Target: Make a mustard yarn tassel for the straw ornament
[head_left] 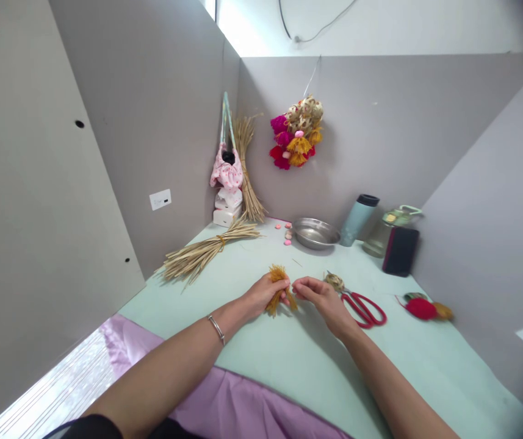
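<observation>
"So, where's the mustard tassel (277,272)?"

"In the left hand (260,295), over the table (261,347), roughly midway between its front and back edges. Thumb and fingers pinch it round the middle, with strands fanning out above and below."

"And the right hand (324,300)?"

"Just beside it, thumb and forefinger tips brought together. Whether they have a thread between them, I can't tell."

"What's nearest after that?"

"A woven ball (334,281) and red-handled scissors (359,298), just past the right hand. Across on the other side, a tied straw bundle (199,253) lies near the left edge."

"Further out?"

"Red yarn (421,308) by the right edge. A phone (401,251), a green bottle (375,238) and a blue tumbler (357,222) stand toward the back right corner, then a steel bowl (316,238) and small pink pieces (287,242) near the back edge."

"And the back left corner?"

"A white tissue box (224,217), a pink spotted bag (227,175) above it, and an upright straw bundle (249,183). Lilac cloth (252,399) drapes along the front edge."
</observation>
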`<state>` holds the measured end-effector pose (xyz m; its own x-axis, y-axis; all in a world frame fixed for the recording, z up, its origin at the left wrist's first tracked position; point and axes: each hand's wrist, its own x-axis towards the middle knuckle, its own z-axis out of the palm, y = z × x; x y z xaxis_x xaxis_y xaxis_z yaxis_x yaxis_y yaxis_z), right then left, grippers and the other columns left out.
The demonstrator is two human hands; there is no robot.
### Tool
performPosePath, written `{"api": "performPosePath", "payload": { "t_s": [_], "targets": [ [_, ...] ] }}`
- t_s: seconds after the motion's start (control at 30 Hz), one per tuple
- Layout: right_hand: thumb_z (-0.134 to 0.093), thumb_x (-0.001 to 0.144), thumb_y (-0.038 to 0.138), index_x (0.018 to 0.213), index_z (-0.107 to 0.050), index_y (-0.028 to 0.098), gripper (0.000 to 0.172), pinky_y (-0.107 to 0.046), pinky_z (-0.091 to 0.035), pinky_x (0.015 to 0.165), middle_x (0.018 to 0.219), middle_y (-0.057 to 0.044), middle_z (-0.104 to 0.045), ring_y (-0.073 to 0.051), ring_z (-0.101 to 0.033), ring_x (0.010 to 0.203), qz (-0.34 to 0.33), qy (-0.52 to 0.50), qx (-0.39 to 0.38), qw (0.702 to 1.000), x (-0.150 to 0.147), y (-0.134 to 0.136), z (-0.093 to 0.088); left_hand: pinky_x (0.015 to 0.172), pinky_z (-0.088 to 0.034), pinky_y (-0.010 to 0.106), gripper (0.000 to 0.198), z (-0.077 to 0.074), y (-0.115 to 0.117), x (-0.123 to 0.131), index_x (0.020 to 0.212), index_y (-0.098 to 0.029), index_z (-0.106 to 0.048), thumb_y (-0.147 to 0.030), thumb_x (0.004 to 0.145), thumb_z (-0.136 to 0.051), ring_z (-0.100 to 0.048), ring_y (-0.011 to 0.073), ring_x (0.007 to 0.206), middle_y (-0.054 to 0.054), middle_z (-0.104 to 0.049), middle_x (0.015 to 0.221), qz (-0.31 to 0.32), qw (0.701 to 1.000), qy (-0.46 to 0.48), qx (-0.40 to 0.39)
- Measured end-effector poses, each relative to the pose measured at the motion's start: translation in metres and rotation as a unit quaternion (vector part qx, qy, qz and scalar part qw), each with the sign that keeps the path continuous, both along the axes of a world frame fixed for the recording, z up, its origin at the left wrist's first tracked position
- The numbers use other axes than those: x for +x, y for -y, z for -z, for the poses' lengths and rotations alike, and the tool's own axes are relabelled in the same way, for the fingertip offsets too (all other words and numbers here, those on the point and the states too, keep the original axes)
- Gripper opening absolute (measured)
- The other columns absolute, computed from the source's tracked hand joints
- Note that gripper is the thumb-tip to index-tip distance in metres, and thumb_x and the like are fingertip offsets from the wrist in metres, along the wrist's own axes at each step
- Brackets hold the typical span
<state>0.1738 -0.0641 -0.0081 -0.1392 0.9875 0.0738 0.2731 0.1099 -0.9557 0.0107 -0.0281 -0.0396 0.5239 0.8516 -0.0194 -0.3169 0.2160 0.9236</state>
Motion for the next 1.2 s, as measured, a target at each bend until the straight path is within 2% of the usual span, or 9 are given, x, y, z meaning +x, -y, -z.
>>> {"api": "performPosePath", "payload": {
  "t_s": [0.17, 0.33, 0.53, 0.7, 0.83, 0.93, 1.0, 1.07, 1.2],
  "targets": [
    [-0.061, 0.079, 0.041, 0.091, -0.065, 0.017, 0.027, -0.033, -0.048, 0.075, 0.081, -0.005, -0.069, -0.020, -0.062, 0.076, 0.032, 0.016, 0.040, 0.999, 0.003, -0.003, 0.002, 0.055, -0.046, 0.020, 0.029, 0.010, -0.004, 0.003, 0.077, -0.015, -0.054, -0.040, 0.072, -0.067, -0.053, 0.0075, 0.047, -0.006, -0.049, 0.053, 0.000, 1.000, -0.010, 0.007],
    [-0.054, 0.081, 0.030, 0.089, -0.067, 0.018, 0.020, -0.032, -0.047, 0.072, 0.080, -0.005, -0.067, -0.020, -0.061, 0.076, 0.023, 0.105, 0.098, 0.989, 0.000, 0.001, 0.001, 0.056, -0.045, 0.020, 0.025, 0.010, -0.005, 0.003, 0.076, -0.016, -0.053, -0.038, 0.075, -0.064, -0.053, 0.0072, 0.047, -0.006, -0.048, 0.053, -0.011, 1.000, -0.023, 0.008],
    [-0.047, 0.083, 0.022, 0.093, -0.071, 0.023, 0.026, -0.032, -0.040, 0.071, 0.082, -0.005, -0.064, -0.020, -0.055, 0.071, 0.028, 0.260, 0.159, 0.952, -0.005, 0.007, 0.003, 0.053, -0.041, 0.019, 0.024, 0.008, -0.004, 0.002, 0.076, -0.016, -0.053, -0.037, 0.078, -0.062, -0.056, 0.0082, 0.047, -0.006, -0.048, 0.052, -0.020, 0.999, -0.050, 0.002],
    [-0.052, 0.079, 0.018, 0.094, -0.071, 0.019, 0.024, -0.037, -0.037, 0.079, 0.089, -0.012, -0.067, -0.027, -0.058, 0.086, 0.077, 0.335, 0.148, 0.927, 0.009, 0.001, 0.010, 0.052, -0.041, 0.019, 0.026, 0.006, -0.004, 0.002, 0.072, -0.016, -0.050, -0.038, 0.078, -0.063, -0.055, 0.0085, 0.046, -0.007, -0.046, 0.050, -0.017, 0.998, -0.058, 0.004],
    [-0.049, 0.085, 0.027, 0.098, -0.069, 0.016, 0.026, -0.040, -0.039, 0.080, 0.097, -0.017, -0.067, -0.031, -0.059, 0.092, 0.104, 0.316, 0.117, 0.936, 0.024, -0.007, 0.006, 0.053, -0.042, 0.019, 0.026, 0.004, -0.002, 0.000, 0.071, -0.015, -0.050, -0.037, 0.078, -0.062, -0.055, 0.0084, 0.048, -0.006, -0.048, 0.052, -0.008, 0.998, -0.054, 0.010],
    [-0.043, 0.090, 0.040, 0.099, -0.068, 0.017, 0.035, -0.035, -0.043, 0.078, 0.099, -0.012, -0.069, -0.027, -0.060, 0.091, 0.048, 0.258, 0.092, 0.960, 0.021, -0.007, -0.001, 0.054, -0.043, 0.020, 0.026, 0.003, -0.001, 0.001, 0.069, -0.016, -0.050, -0.037, 0.078, -0.062, -0.053, 0.0082, 0.046, -0.006, -0.046, 0.051, -0.004, 0.998, -0.055, 0.015],
    [-0.046, 0.089, 0.045, 0.096, -0.069, 0.019, 0.036, -0.031, -0.044, 0.074, 0.093, -0.007, -0.071, -0.023, -0.061, 0.086, -0.010, 0.218, 0.068, 0.974, 0.013, -0.004, -0.005, 0.055, -0.043, 0.020, 0.026, 0.003, -0.001, 0.001, 0.069, -0.016, -0.051, -0.037, 0.078, -0.061, -0.054, 0.0082, 0.047, -0.005, -0.047, 0.051, -0.004, 0.998, -0.056, 0.020],
    [-0.053, 0.085, 0.047, 0.084, -0.070, 0.018, 0.034, -0.028, -0.043, 0.069, 0.083, -0.004, -0.070, -0.021, -0.059, 0.077, -0.052, 0.184, 0.041, 0.981, 0.006, 0.000, -0.007, 0.054, -0.042, 0.019, 0.026, 0.003, -0.001, 0.001, 0.068, -0.016, -0.051, -0.037, 0.077, -0.062, -0.055, 0.0081, 0.048, -0.005, -0.048, 0.051, -0.004, 0.998, -0.058, 0.024],
    [-0.054, 0.082, 0.045, 0.075, -0.066, 0.017, 0.031, -0.026, -0.039, 0.061, 0.069, -0.001, -0.064, -0.016, -0.053, 0.064, -0.052, 0.126, -0.002, 0.991, 0.002, 0.005, -0.010, 0.053, -0.041, 0.019, 0.027, 0.004, -0.002, 0.001, 0.069, -0.015, -0.052, -0.040, 0.076, -0.062, -0.055, 0.0081, 0.048, -0.005, -0.049, 0.052, 0.000, 0.998, -0.061, 0.024]
  ]
}}
